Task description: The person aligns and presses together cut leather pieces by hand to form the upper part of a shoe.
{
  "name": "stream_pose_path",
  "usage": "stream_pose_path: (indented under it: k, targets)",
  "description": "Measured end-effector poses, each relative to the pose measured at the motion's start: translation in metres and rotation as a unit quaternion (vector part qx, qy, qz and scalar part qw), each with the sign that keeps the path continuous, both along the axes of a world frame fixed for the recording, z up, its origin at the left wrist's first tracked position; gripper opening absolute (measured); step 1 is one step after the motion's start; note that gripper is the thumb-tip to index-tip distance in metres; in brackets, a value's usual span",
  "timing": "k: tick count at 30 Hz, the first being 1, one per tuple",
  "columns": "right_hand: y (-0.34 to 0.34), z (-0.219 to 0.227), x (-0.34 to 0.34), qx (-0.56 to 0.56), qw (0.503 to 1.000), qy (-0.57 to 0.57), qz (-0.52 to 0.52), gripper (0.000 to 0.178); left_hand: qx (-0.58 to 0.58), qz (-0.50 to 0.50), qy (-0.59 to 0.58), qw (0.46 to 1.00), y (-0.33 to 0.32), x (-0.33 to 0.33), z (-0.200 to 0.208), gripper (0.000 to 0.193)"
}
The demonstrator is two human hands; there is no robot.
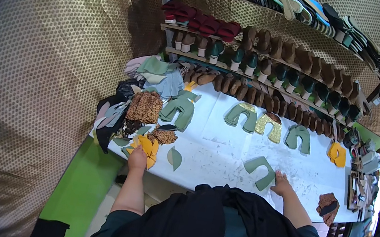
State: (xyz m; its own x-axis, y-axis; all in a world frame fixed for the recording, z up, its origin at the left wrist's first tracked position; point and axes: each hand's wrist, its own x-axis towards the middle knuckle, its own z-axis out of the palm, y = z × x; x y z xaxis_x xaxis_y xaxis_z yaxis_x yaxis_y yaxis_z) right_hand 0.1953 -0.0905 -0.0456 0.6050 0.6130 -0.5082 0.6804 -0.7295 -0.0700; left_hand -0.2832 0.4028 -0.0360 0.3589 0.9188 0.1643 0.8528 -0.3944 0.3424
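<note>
My left hand (138,159) is at the left front of the table, its fingers closed on yellow cut pieces (151,148) of shoe-upper material. Which piece sits between the fingertips is partly hidden. Beside them lie a leopard-print piece (165,136) and a green half-oval piece (174,159). My right hand (281,184) rests at the table's front edge, fingers stretched out on the white top. Just left of it lies a green U-shaped shoe-upper piece (264,180), close to or touching the fingers.
The white table (208,160) carries green U-shaped stacks (182,110), a gold glitter piece (269,127), yellow pieces (337,154) and a brown patterned scrap (327,209). Fabric scraps (157,72) heap at the left. Behind stand shelves of shoes (306,63). A shoe rack lines the right.
</note>
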Motion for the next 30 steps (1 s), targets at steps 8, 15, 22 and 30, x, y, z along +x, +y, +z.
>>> stream_pose_path:
  k: [8,15,22,30]
  targets:
    - [-0.016,-0.025,0.010,0.016,1.000,-0.011,-0.002,0.102,-0.070,0.021,0.024,0.997,-0.020,0.024,0.043,0.035]
    - [-0.009,-0.023,0.008,0.029,1.000,-0.007,-0.002,0.102,0.075,-0.185,-0.054,0.978,-0.032,0.032,0.005,0.037]
    - [-0.009,-0.010,0.002,0.015,1.000,0.001,-0.026,0.102,-0.085,-0.168,-0.015,0.982,-0.070,0.074,0.031,0.047]
    - [-0.002,0.016,-0.003,0.028,0.999,0.040,-0.016,0.106,-0.053,-0.169,-0.100,0.979,-0.093,0.103,0.046,0.030]
